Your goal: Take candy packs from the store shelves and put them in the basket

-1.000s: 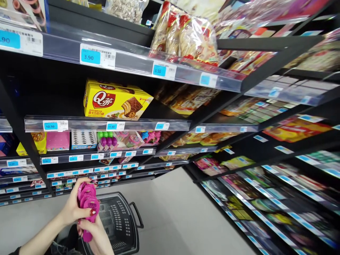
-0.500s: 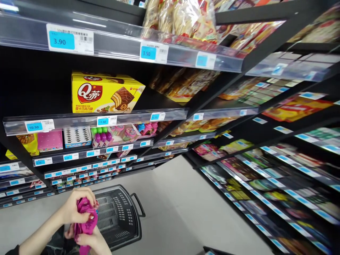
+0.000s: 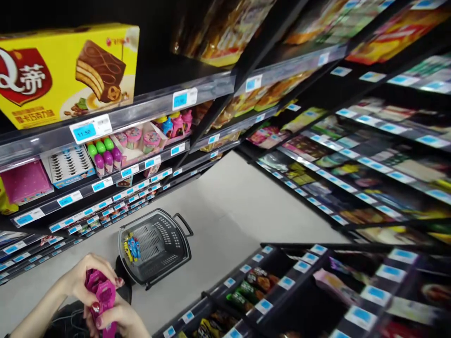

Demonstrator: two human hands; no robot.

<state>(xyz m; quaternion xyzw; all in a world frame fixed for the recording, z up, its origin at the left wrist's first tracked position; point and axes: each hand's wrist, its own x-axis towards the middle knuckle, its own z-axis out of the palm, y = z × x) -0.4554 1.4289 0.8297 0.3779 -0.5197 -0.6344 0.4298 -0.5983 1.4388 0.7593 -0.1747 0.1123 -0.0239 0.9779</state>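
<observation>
A bundle of flat magenta pieces (image 3: 106, 296) with dark print and pointed lower ends is held low at the left of the head view; I cannot make out exactly what they are. My left hand (image 3: 78, 282) closes round its upper part, thumb on the front. From below, my right hand (image 3: 121, 318) grips the lower end, its thumb and fingers pinching it. Beyond my hands a dark grey shopping basket (image 3: 172, 253) rests on the floor, with several small yellow and blue packets (image 3: 132, 247) at its near end.
Shelves on the left hold a yellow cake box (image 3: 70, 75), green and purple egg-shaped toys (image 3: 105, 154) and a pink box (image 3: 26, 180). A grey floor (image 3: 229, 206) runs between these and the right-hand shelves (image 3: 352, 169). A lower rack (image 3: 260, 281) with snack packets stands at bottom right.
The view has shifted down and closer to the shelf. The basket's small packets and the lower rack's contents now show. Both hands still grip the magenta bundle, now clear of the basket in view.
</observation>
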